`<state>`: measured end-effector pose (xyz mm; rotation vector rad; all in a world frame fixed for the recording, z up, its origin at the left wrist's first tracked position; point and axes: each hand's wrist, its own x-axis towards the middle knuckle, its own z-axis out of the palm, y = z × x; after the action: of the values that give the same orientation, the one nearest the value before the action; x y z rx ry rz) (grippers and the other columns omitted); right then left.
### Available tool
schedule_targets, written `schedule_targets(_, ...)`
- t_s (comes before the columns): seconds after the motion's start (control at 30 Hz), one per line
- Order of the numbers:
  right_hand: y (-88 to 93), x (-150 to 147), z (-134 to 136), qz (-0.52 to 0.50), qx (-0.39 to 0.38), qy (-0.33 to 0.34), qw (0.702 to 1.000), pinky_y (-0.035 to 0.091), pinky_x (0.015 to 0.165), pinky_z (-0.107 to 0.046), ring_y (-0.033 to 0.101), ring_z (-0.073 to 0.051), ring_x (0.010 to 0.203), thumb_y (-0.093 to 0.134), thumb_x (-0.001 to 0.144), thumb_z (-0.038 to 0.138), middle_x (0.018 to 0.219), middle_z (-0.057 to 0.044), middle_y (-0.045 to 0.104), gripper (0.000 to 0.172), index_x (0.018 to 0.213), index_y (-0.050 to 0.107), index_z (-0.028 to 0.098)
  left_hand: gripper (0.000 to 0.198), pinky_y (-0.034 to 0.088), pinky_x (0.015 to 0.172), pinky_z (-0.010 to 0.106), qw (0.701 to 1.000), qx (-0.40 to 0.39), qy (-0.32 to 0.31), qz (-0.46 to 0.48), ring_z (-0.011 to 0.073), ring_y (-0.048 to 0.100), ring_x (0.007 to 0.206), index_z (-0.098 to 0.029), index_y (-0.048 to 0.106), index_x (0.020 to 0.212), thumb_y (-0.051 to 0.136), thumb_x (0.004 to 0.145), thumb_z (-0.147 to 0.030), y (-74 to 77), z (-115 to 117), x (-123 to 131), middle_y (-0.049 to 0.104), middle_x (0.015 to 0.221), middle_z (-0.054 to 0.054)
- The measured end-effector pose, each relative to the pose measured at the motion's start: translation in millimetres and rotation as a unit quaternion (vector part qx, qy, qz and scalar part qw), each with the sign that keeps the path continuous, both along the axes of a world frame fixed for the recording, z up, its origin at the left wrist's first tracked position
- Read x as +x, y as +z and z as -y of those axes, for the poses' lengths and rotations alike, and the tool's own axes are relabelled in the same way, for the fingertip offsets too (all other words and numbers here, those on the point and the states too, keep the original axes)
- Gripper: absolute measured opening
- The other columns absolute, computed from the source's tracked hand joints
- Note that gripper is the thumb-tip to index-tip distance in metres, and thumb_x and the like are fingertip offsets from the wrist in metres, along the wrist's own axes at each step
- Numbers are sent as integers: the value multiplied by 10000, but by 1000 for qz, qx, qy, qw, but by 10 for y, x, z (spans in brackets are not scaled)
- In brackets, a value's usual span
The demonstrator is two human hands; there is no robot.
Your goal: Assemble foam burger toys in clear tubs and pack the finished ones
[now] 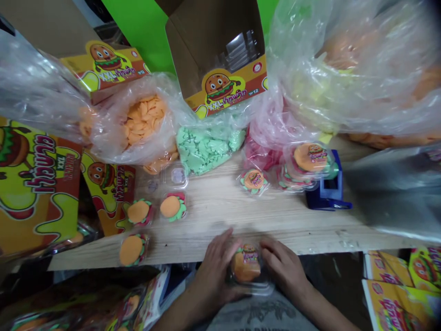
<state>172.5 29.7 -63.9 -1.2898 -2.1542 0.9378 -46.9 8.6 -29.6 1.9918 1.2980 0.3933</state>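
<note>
At the table's front edge, close to my body, is a clear plastic box with a burger-shaped candy inside and a printed burger sticker on its lid. My left hand wraps its left side, thumb low and fingers stretched along the far side. On the right side, my right hand presses against the box with curled fingers. Some fingertips are hidden. Left of my hands are candy burgers in open boxes, one burger beside another, and a third burger nearer the edge.
Behind stand bags of orange pieces, green pieces and pink pieces. Stickered boxes are stacked beside a blue tape dispenser. A display carton holds clear boxes. More printed cartons stand left.
</note>
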Motion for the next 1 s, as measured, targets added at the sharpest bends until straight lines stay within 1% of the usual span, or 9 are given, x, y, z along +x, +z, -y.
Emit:
schedule_targets(0.07, -38, 2, 37, 13, 17, 17, 1000, 517, 709, -357, 629, -224, 818, 395, 845, 154, 946, -77, 675, 235, 907, 607, 237, 1005, 353, 946, 558, 999, 30, 0, -13, 360, 271, 1276, -225, 92, 1354, 721, 601, -442, -77, 108, 15, 253, 1390, 239)
schedule_targets(0.13, -54, 4, 45, 16, 29, 37, 999, 523, 757, -345, 626, -214, 889, 414, 843, 144, 1020, -78, 663, 246, 1000, 574, 246, 1009, 341, 948, 572, 999, 38, -14, -30, 362, 295, 1266, -216, 59, 1350, 721, 611, -397, -118, 137, 16, 292, 1368, 250)
schedule_targets(0.23, -6, 43, 37, 15, 26, 91, 995, 488, 890, -333, 558, -195, 1076, 443, 826, 113, 1185, -111, 590, 444, 1255, 394, 220, 978, 301, 973, 580, 997, 52, -43, -48, 343, 312, 1263, -198, 30, 1349, 695, 643, -322, -107, 102, 1, 342, 1343, 249)
schedule_targets(0.33, 111, 118, 29, 22, -32, 169, 985, 387, 1001, -354, 351, -189, 1268, 460, 785, 70, 1389, -149, 361, 722, 1402, 95, 159, 983, 272, 989, 579, 994, 77, -63, -50, 330, 309, 1267, -169, 16, 1350, 688, 642, -281, -73, 64, -6, 371, 1327, 247)
schedule_targets(0.43, 207, 164, 22, 26, -82, 204, 975, 325, 1027, -374, 218, -199, 1317, 485, 743, 45, 1460, -135, 173, 847, 1412, -22, 160, 984, 252, 1001, 574, 992, 91, -73, -53, 326, 310, 1266, -157, 12, 1351, 683, 644, -290, -70, 52, -1, 384, 1322, 243)
schedule_targets(0.6, 188, 91, -109, 15, -47, 169, 984, 326, 1021, -369, 284, -188, 1291, 503, 730, 44, 1438, -118, 255, 861, 1414, 11, 219, 886, 263, 1002, 551, 989, 117, -62, -60, 301, 328, 1260, -148, 8, 1360, 606, 715, -253, -82, -42, -22, 406, 1306, 239)
schedule_targets(0.77, 49, -52, -425, -26, 46, 105, 993, 368, 1002, -338, 296, -170, 1286, 441, 821, 91, 1429, -103, 297, 719, 1411, 60, 247, 788, 236, 1028, 528, 986, 149, -13, -75, 277, 305, 1278, -167, 29, 1368, 549, 778, -228, -106, -364, -63, 338, 1365, 215)
schedule_targets(0.87, -19, -101, -536, -27, 68, 92, 993, 376, 1000, -361, 300, -178, 1287, 432, 844, 98, 1440, -115, 270, 679, 1407, 82, 248, 812, 257, 1017, 529, 987, 148, 24, -61, 282, 314, 1272, -208, 20, 1366, 562, 761, -204, -160, -528, -89, 345, 1365, 188)
schedule_targets(1.0, -66, -92, -551, -23, 92, 110, 989, 363, 1013, -407, 308, -193, 1286, 429, 859, 102, 1428, -105, 303, 514, 1334, 304, 256, 807, 277, 1009, 523, 990, 116, 44, -64, 286, 324, 1267, -219, -7, 1368, 548, 782, -242, -223, -581, -155, 350, 1359, 189)
